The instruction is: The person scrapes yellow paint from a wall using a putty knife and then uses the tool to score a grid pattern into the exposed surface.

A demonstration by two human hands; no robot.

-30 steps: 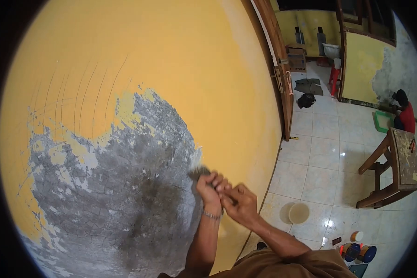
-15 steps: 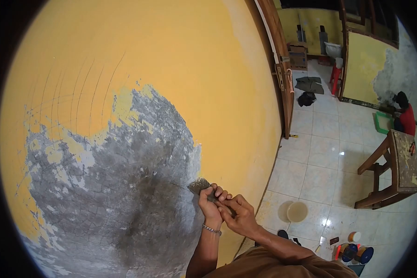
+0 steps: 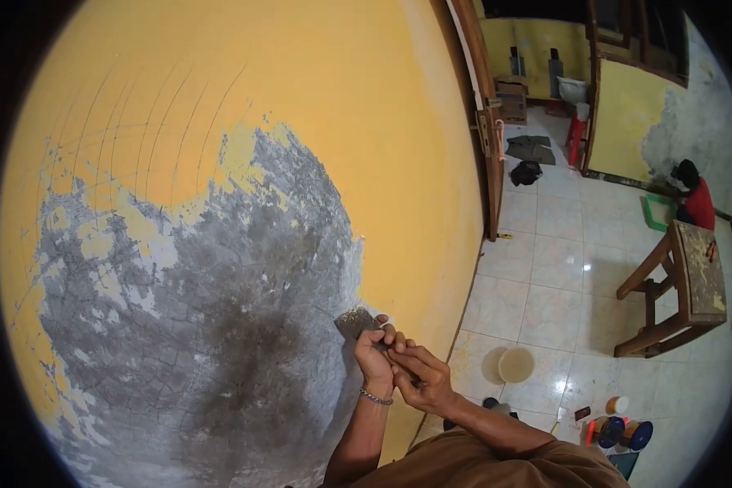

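Both my hands are closed on a paint scraper [image 3: 355, 324], its flat blade speckled with pale flakes and lying at the right edge of the bare grey patch [image 3: 244, 301] on the yellow wall [image 3: 342, 89]. My left hand [image 3: 374, 358], with a bracelet at the wrist, grips close behind the blade. Lower and to the right, my right hand [image 3: 424, 378] wraps round the handle end, which the fingers mostly hide. Ragged paint edges and several thin scratch lines mark the wall above the patch.
A wooden door frame [image 3: 490, 138] stands right of the wall. On the tiled floor are a round pale bucket [image 3: 516, 365], several cans [image 3: 638, 435] and a wooden bench [image 3: 699, 268]. Farther off, a person in red [image 3: 698, 199] crouches by a green tray [image 3: 657, 211].
My view has shifted slightly, so the floor things appear farther left and higher. Both hands stay on the scraper, whose blade is still at the patch's right edge.
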